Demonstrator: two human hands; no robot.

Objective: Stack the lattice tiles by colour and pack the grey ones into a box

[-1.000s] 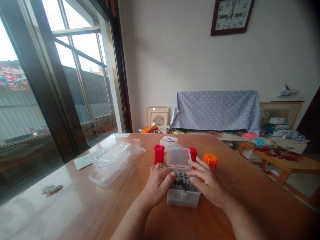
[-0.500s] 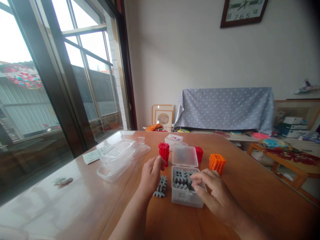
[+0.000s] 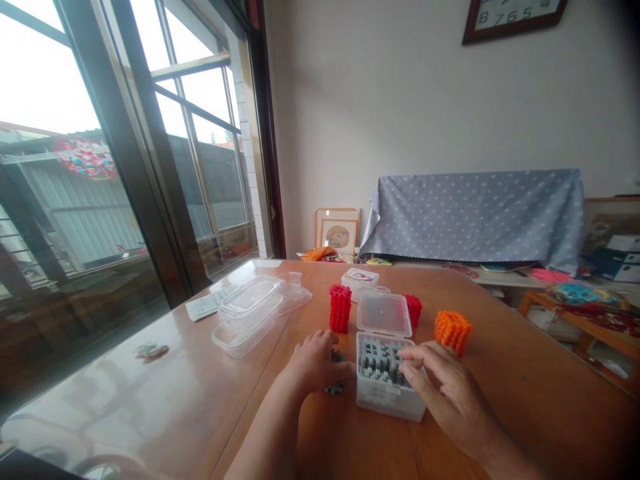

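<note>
A clear plastic box (image 3: 387,403) stands in front of me with its lid (image 3: 384,313) hinged back. Grey interlocking plastic blocks (image 3: 377,363) fill much of it. My right hand (image 3: 447,383) reaches over the box's right side. Its thumb and forefinger are apart at the blocks, with nothing visible between them; whether they touch the blocks I cannot tell. Left of the box, my left hand (image 3: 316,363) is open, thumb spread from the fingers, over a loose group of grey blocks (image 3: 336,383) on the table. The hand partly hides that group.
A red block stack (image 3: 340,310) rises behind my left hand. Another red stack (image 3: 413,311) is behind the lid, and an orange one (image 3: 453,332) lies to the right. Clear containers (image 3: 250,307), a paper sheet (image 3: 205,305) and a small lidded box (image 3: 360,279) are on the table (image 3: 190,407).
My left hand has moved from beside the red stack down over the loose grey blocks, opening its fingers. My right hand stays at the box. The whole view has shifted slightly.
</note>
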